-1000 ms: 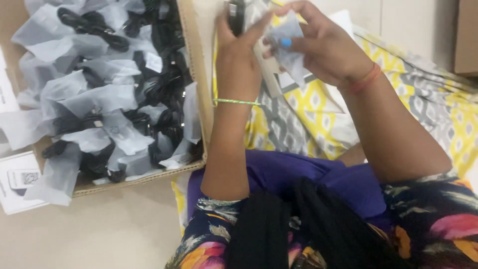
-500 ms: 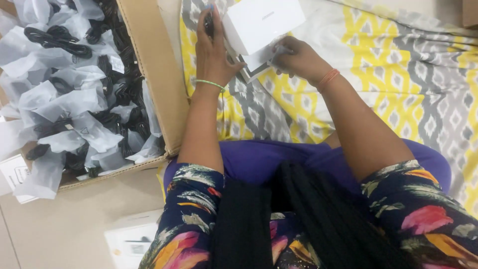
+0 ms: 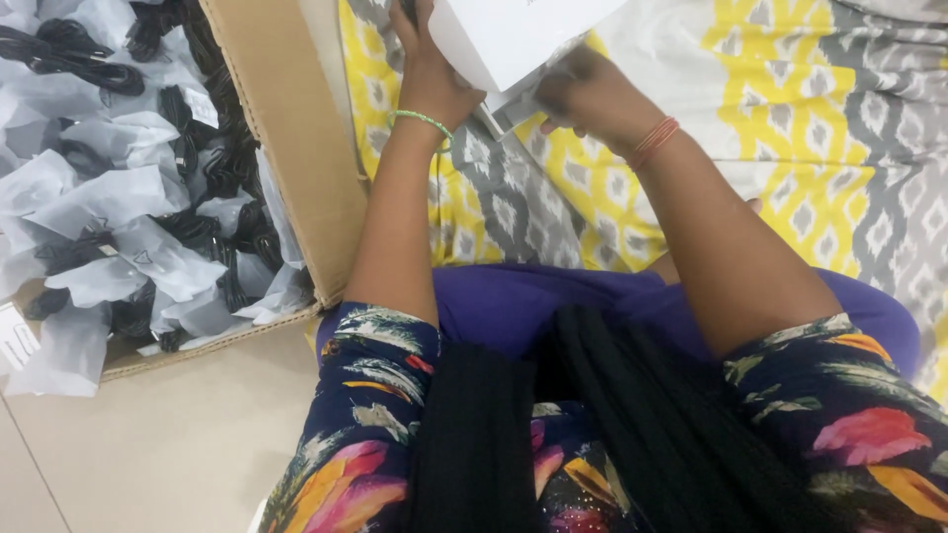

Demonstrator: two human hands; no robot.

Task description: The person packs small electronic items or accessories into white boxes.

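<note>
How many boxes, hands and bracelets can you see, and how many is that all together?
White box: 1
Cardboard box full of bagged black cables: 1
Hands, left hand and right hand: 2
Wrist bands, green one and orange one: 2
Total: 6

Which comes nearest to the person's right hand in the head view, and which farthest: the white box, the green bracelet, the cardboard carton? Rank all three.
From the right hand:
1. White box, touching it, just above-left.
2. Green bracelet, on the other wrist, further left.
3. Cardboard carton, farthest, at the left, holding bagged black cables.
</note>
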